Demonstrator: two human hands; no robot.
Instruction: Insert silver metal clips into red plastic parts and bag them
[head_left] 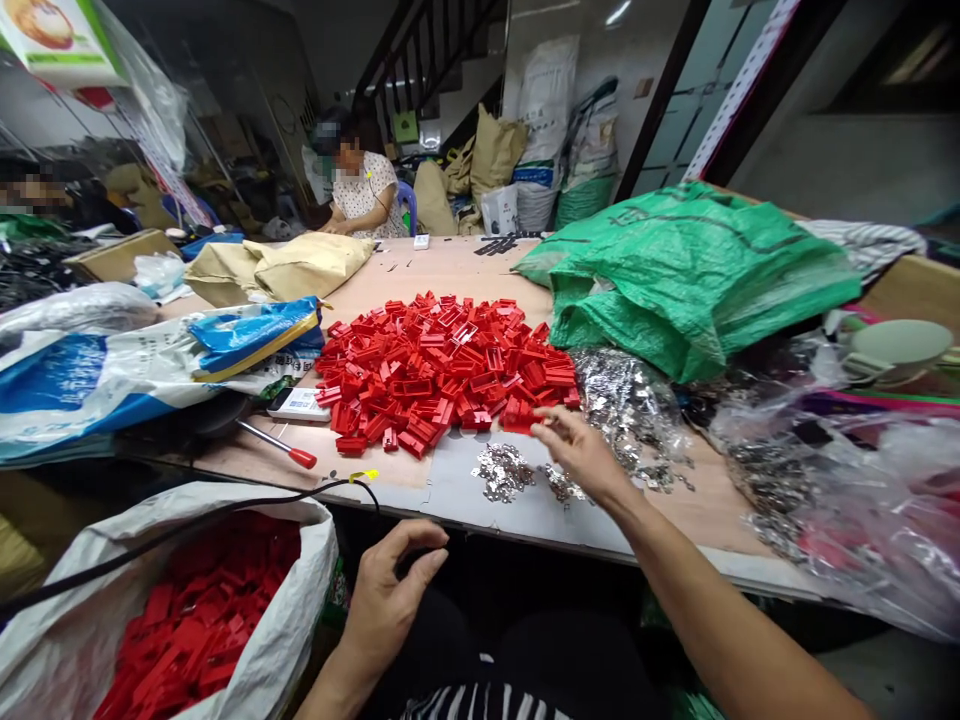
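A big heap of small red plastic parts (450,365) lies in the middle of the wooden table (442,270). My right hand (577,450) reaches out over the table's front edge, fingers spread, just short of the heap's near right corner and above a scatter of small silver metal pieces (504,470). It holds nothing. My left hand (390,595) hangs low before the table edge, above my lap, with thumb and fingers curled into a loose pinch; whether anything sits in it is hidden. A white sack (172,600) holding more red parts stands at my lower left.
A green woven bag (675,270) and clear plastic bags of metal pieces (840,480) fill the right side. Blue-white sacks (135,365), a red-tipped tool (277,447) and a black cable (225,505) are at the left. Another person (360,190) sits at the far end.
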